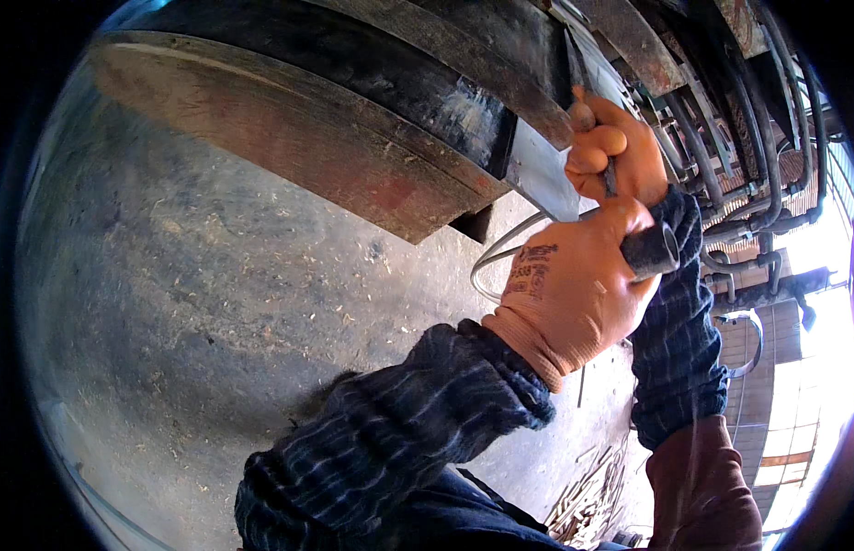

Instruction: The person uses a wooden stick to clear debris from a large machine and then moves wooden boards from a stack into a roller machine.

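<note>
My left hand (578, 285), in an orange work glove with dark print, is closed round a dark rod with a thick round end (652, 252). That end sticks out beside the thumb. Just beyond it, my right hand (620, 151), also gloved in orange, has its fingers curled round a narrow dark part that seems to belong to the same tool; the gloves hide most of it. A pale flat metal plate (542, 170) lies directly left of my right hand, at the end of a dark beam (372, 87). The tool's kind cannot be made out.
A long reddish-brown board (289, 129) runs along the beam at upper left. Thin pale tubing (482, 271) loops below the plate. Dark pipes and hoses (767, 174) crowd the right. Thin scrap sticks (588, 500) lie on the concrete floor (188, 285), which is scattered with chips.
</note>
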The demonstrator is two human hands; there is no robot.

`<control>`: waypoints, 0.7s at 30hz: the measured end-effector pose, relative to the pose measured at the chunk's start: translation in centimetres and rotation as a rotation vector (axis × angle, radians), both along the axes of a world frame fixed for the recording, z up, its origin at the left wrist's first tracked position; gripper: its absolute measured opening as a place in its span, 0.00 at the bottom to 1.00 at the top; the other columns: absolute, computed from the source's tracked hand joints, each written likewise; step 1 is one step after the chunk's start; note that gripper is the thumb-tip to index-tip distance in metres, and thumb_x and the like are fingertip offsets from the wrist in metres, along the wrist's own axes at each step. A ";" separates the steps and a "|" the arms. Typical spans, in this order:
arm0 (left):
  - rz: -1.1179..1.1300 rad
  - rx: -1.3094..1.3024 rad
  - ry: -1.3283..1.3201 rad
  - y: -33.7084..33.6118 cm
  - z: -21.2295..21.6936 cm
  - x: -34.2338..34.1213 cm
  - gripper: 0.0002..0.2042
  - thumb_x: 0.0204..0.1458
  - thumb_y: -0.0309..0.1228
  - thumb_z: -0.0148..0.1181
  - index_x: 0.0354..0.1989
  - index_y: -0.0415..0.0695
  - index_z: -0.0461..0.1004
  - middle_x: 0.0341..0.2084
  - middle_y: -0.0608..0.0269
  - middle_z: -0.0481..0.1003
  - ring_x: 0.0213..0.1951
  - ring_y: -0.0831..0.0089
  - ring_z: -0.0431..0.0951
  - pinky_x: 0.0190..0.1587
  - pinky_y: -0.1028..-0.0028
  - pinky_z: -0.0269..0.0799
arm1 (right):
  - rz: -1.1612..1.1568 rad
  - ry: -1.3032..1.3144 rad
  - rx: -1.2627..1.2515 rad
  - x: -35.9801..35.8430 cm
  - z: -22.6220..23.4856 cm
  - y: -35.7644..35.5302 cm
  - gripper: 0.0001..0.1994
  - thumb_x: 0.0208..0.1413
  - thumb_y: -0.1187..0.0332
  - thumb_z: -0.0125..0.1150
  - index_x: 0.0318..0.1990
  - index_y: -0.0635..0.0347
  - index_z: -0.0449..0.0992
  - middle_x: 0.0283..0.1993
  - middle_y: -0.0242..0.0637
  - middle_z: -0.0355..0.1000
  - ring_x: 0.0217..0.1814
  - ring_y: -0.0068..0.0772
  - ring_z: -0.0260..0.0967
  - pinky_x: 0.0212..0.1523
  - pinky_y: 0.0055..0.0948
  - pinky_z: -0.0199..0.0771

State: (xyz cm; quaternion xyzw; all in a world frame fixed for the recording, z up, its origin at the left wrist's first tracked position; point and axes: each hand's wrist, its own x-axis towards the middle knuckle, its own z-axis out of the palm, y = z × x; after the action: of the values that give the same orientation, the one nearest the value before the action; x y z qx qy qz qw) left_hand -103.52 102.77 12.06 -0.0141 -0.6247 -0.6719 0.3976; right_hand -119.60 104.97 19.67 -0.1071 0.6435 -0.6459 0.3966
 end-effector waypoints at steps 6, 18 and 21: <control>0.049 -0.181 0.088 0.0 -0.7 0.1 0.13 0.52 0.32 0.68 0.42 0.47 0.72 0.26 0.53 0.79 0.30 0.54 0.83 0.31 0.61 0.78 | 0.130 -0.032 -0.127 -0.9 -0.1 1.0 0.16 0.69 0.53 0.51 0.30 0.49 0.65 0.13 0.17 0.49 0.13 0.19 0.44 0.15 0.23 0.46; 0.000 -0.192 0.072 -2.6 -4.5 4.0 0.14 0.53 0.26 0.67 0.47 0.48 0.75 0.32 0.54 0.81 0.32 0.57 0.84 0.34 0.65 0.77 | -0.124 0.147 -0.059 4.0 -4.2 -2.1 0.12 0.66 0.61 0.56 0.51 0.52 0.69 0.28 0.31 0.70 0.18 0.21 0.60 0.16 0.24 0.65; 0.037 -0.087 0.117 -2.4 -6.8 8.0 0.21 0.52 0.20 0.64 0.56 0.45 0.75 0.43 0.54 0.82 0.27 0.65 0.83 0.28 0.72 0.74 | -0.075 0.197 -0.081 7.4 -5.9 -2.0 0.22 0.66 0.61 0.55 0.65 0.54 0.63 0.40 0.45 0.78 0.25 0.29 0.72 0.25 0.32 0.78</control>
State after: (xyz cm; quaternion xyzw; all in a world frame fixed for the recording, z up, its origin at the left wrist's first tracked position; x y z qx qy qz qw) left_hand -95.57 100.33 5.23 -0.0590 -0.6291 -0.6347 0.4449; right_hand -112.19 102.95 13.72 -0.1618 0.6562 -0.6723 0.3021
